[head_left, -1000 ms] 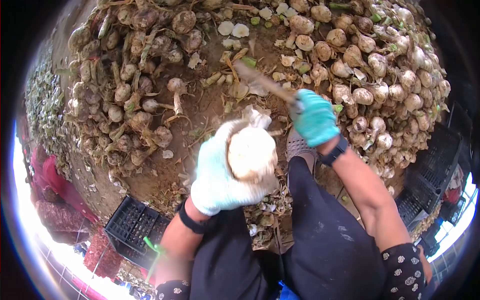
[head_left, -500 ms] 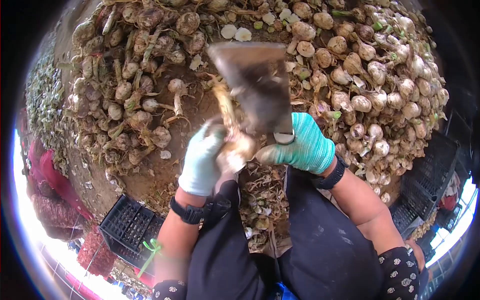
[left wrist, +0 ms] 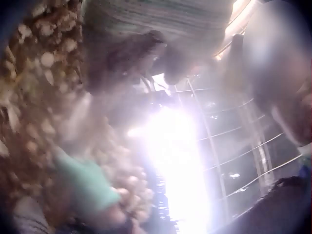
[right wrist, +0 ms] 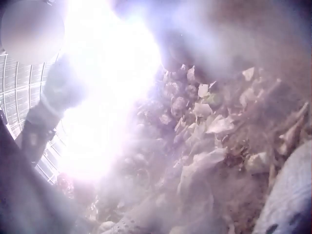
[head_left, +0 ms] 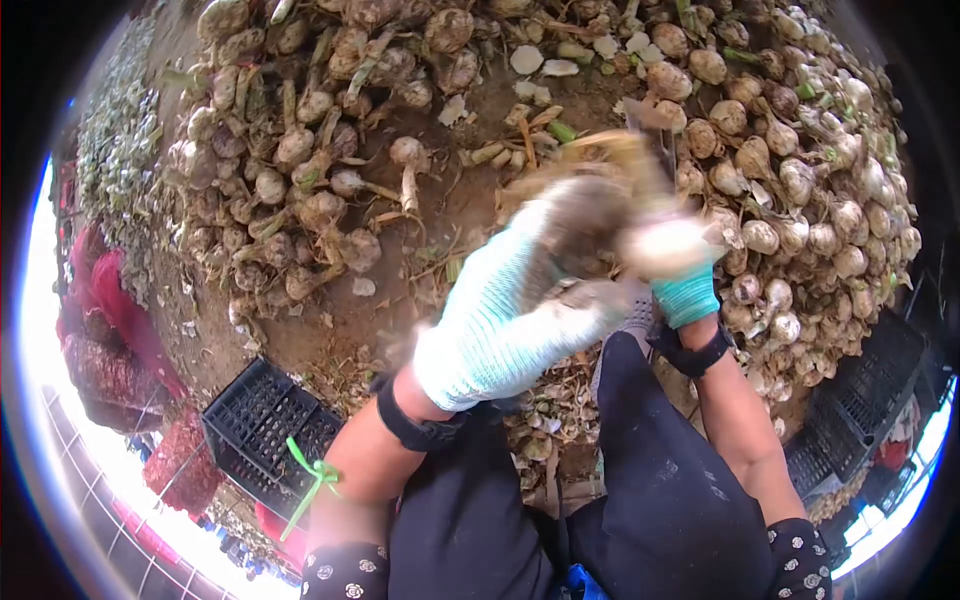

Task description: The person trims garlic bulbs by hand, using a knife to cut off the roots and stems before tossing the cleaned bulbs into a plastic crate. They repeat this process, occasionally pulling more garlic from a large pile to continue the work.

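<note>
My left hand (head_left: 520, 305), in a pale knitted glove with dark-stained fingers, reaches up and to the right in the head view. Its fingertips hold a pale garlic bulb (head_left: 668, 246), blurred by motion, with a yellowish dry stem (head_left: 605, 155) above it. Behind the bulb is my right hand (head_left: 688, 293), in a teal glove and mostly hidden. It grips a broad-bladed cleaver, whose blade (head_left: 655, 118) shows partly past the stem. The left wrist view has the teal right hand (left wrist: 90, 183) low on the left and the left hand's glove (left wrist: 156, 19) across the top.
Dirty garlic with long stems (head_left: 300, 180) is heaped at left, and trimmed bulbs (head_left: 790, 200) are piled at right. Peelings and cut stems lie on bare soil between. Black crates (head_left: 265, 425) stand at both sides, with red mesh sacks (head_left: 185, 465) at lower left.
The left hand has swung right and away from the knees with the garlic, now overlapping the right hand. The cleaver's blade, broadside half a second ago, is now mostly hidden.
</note>
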The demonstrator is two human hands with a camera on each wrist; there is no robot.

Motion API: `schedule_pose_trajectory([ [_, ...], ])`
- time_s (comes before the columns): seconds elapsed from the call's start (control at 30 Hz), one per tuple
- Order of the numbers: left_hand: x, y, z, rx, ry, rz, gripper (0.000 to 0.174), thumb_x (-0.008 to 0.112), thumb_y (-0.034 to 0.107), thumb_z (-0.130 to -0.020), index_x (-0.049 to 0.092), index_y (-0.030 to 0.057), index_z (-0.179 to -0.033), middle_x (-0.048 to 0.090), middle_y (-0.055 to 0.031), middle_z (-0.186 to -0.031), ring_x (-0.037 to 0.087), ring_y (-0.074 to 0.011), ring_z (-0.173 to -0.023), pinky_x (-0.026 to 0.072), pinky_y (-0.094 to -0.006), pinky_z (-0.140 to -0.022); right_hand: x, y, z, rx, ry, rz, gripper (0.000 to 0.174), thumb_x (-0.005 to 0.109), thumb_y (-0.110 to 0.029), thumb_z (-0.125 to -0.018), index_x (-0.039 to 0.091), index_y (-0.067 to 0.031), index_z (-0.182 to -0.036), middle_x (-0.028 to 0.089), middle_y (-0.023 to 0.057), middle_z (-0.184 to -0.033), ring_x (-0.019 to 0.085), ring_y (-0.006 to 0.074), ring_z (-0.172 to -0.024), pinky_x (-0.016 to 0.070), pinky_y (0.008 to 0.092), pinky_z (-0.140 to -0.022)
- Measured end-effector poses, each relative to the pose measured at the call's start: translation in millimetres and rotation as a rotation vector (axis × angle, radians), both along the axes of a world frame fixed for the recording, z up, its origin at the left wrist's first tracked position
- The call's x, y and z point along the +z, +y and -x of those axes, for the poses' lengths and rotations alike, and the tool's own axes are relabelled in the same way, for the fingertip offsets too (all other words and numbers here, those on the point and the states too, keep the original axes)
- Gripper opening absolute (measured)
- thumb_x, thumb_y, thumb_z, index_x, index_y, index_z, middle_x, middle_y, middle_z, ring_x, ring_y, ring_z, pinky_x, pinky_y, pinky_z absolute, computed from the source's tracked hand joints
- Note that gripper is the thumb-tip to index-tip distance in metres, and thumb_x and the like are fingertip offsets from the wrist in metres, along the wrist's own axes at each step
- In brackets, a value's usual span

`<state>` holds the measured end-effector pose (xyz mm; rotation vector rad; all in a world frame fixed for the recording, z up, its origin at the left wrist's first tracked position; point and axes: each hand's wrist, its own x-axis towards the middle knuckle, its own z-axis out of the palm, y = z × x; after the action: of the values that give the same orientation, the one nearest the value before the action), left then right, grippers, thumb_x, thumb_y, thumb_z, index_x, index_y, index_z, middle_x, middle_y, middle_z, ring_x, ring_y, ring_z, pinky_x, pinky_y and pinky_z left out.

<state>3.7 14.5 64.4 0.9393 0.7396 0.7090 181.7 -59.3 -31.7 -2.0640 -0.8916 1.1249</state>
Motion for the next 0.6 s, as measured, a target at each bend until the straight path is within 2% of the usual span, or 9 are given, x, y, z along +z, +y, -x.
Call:
schedule_pose_trajectory([
  [0.03, 4.8, 1.8, 2.5, -0.039, -0.061, 0.208, 0.053, 0.067, 0.006, -0.071, 0.044, 0.0006, -0.118, 0.055, -0.0087, -0.103, 0.051, -0.0143, -0.095, 0.0430, -0.0279, -0.081, 0.0, -1.4, 3.0, -0.119, 0.211, -0.023, 0.025, 0.068, -0.013, -0.072, 0.057, 0.0006, -0.090, 0.060, 0.0033, -0.077, 0.056, 0.0110, -0.068, 0.0456, 0.0240, -0.063],
  [0.13, -49.7, 46.0, 27.4, 0.251, 0.710, -0.424, 0.045, 0.068, 0.018, -0.071, 0.051, -0.0028, -0.107, 0.058, -0.0136, -0.102, 0.058, -0.0188, -0.089, 0.0453, -0.0295, -0.074, 7.8, -0.4, -5.5, -0.104, 0.215, 0.040, 0.026, 0.068, -0.012, -0.071, 0.057, 0.0012, -0.091, 0.059, 0.0016, -0.076, 0.052, 0.0059, -0.068, 0.0439, 0.0211, -0.061],
  [0.2, -61.7, 86.5, 47.7, 0.186, 1.454, -0.313, 0.052, 0.069, 0.026, -0.068, 0.051, -0.0041, -0.106, 0.059, -0.0164, -0.099, 0.058, -0.0216, -0.088, 0.0446, -0.0303, -0.075, 6.2, -4.7, -4.4, -0.138, 0.196, 0.069, 0.026, 0.068, -0.011, -0.071, 0.057, 0.0013, -0.091, 0.059, 0.0014, -0.076, 0.052, 0.0060, -0.067, 0.0440, 0.0213, -0.061],
  [0.27, -100.5, 117.5, 73.2, -0.067, 1.634, -0.174, 0.065, 0.071, 0.034, -0.064, 0.048, -0.0037, -0.112, 0.056, -0.0198, -0.104, 0.056, -0.0260, -0.092, 0.0428, -0.0316, -0.080, 7.5, -3.9, -0.4, -0.148, 0.180, 0.091, 0.026, 0.068, -0.011, -0.071, 0.057, 0.0014, -0.091, 0.059, 0.0013, -0.076, 0.052, 0.0061, -0.066, 0.0441, 0.0214, -0.060],
  [0.33, -139.6, 117.9, 89.7, -0.003, 1.372, 0.038, 0.068, 0.073, 0.027, -0.061, 0.045, -0.0046, -0.115, 0.054, -0.0211, -0.109, 0.054, -0.0306, -0.099, 0.0407, -0.0341, -0.087, 10.5, 0.0, 8.2, -0.083, 0.238, 0.105, 0.026, 0.068, -0.011, -0.071, 0.057, 0.0015, -0.092, 0.059, 0.0015, -0.076, 0.052, 0.0058, -0.066, 0.0441, 0.0213, -0.059],
  [0.4, -138.5, 106.1, 82.8, -0.042, 1.505, -0.200, 0.061, 0.070, 0.016, -0.065, 0.045, -0.0034, -0.117, 0.057, -0.0177, -0.105, 0.055, -0.0261, -0.097, 0.0431, -0.0319, -0.084, 12.4, 1.8, 11.0, -0.068, 0.247, 0.067, 0.028, 0.068, -0.011, -0.071, 0.057, 0.0017, -0.094, 0.059, 0.0015, -0.077, 0.052, 0.0054, -0.066, 0.0441, 0.0209, -0.060],
  [0.47, -123.3, 83.1, 84.2, 0.254, 0.810, 0.232, 0.052, 0.063, 0.000, -0.067, 0.047, -0.0018, -0.116, 0.059, -0.0120, -0.100, 0.056, -0.0203, -0.092, 0.0455, -0.0297, -0.080, 16.2, 2.2, 10.9, -0.069, 0.251, 0.060, 0.030, 0.069, -0.011, -0.071, 0.056, 0.0016, -0.095, 0.059, 0.0015, -0.077, 0.051, 0.0052, -0.066, 0.0442, 0.0205, -0.061],
  [0.53, -121.9, 64.1, 107.8, 0.244, 0.473, 0.260, 0.050, 0.056, -0.010, -0.066, 0.047, -0.0019, -0.115, 0.058, -0.0079, -0.098, 0.056, -0.0158, -0.090, 0.0464, -0.0272, -0.078, 12.2, -2.8, 7.5, -0.030, 0.175, 0.044, 0.028, 0.070, -0.015, -0.071, 0.058, 0.0009, -0.091, 0.059, 0.0006, -0.074, 0.050, 0.0047, -0.064, 0.0433, 0.0209, -0.059],
  [0.6, -89.6, 40.4, 130.4, 0.270, 0.458, 0.193, 0.047, 0.057, -0.006, -0.068, 0.046, -0.0045, -0.113, 0.056, -0.0085, -0.103, 0.055, -0.0162, -0.091, 0.0458, -0.0268, -0.078, 15.2, -4.8, 4.1, 0.064, 0.110, 0.111, 0.027, 0.070, -0.017, -0.071, 0.058, 0.0003, -0.089, 0.058, 0.0001, -0.071, 0.049, 0.0051, -0.061, 0.0424, 0.0212, -0.056],
])
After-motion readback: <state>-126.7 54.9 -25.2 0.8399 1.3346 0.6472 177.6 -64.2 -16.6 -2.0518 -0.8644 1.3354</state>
